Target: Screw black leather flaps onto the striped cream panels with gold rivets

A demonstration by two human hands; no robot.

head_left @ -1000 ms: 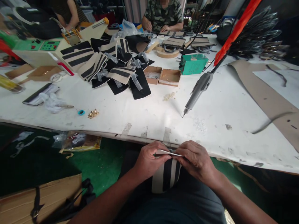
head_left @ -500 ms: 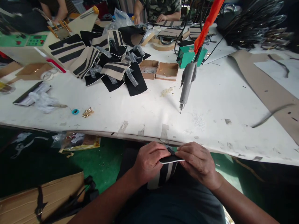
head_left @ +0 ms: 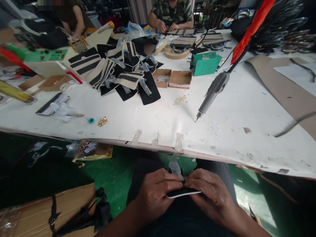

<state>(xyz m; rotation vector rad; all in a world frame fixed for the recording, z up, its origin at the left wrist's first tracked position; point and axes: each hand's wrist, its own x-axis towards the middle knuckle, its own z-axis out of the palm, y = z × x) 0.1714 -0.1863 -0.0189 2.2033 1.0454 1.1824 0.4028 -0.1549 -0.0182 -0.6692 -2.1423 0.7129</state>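
Observation:
Low over my lap, in front of the table edge, both hands grip one black panel with a pale edge (head_left: 184,192). My left hand (head_left: 159,189) has its fingers closed over the panel's left side. On the right side my right hand (head_left: 209,187) pinches it, thumb underneath. A strip of clear plastic wrap (head_left: 175,169) sticks up behind the panel between the hands. The fingers hide most of the panel's top. A grey electric screwdriver (head_left: 213,93) hangs tilted above the table, its tip close to the surface.
On the white table (head_left: 153,121) lies a heap of black and beige striped panels (head_left: 93,67). Two small cardboard boxes (head_left: 180,80), a green box (head_left: 206,63) and a pile of brass fasteners (head_left: 103,121) are nearby. Across the table a person in camouflage (head_left: 171,14) handles similar pieces.
Both hands have come down and closer to my body with the panel. Its striped lower part no longer shows. The view has shifted, and the screwdriver hangs at a greater slant.

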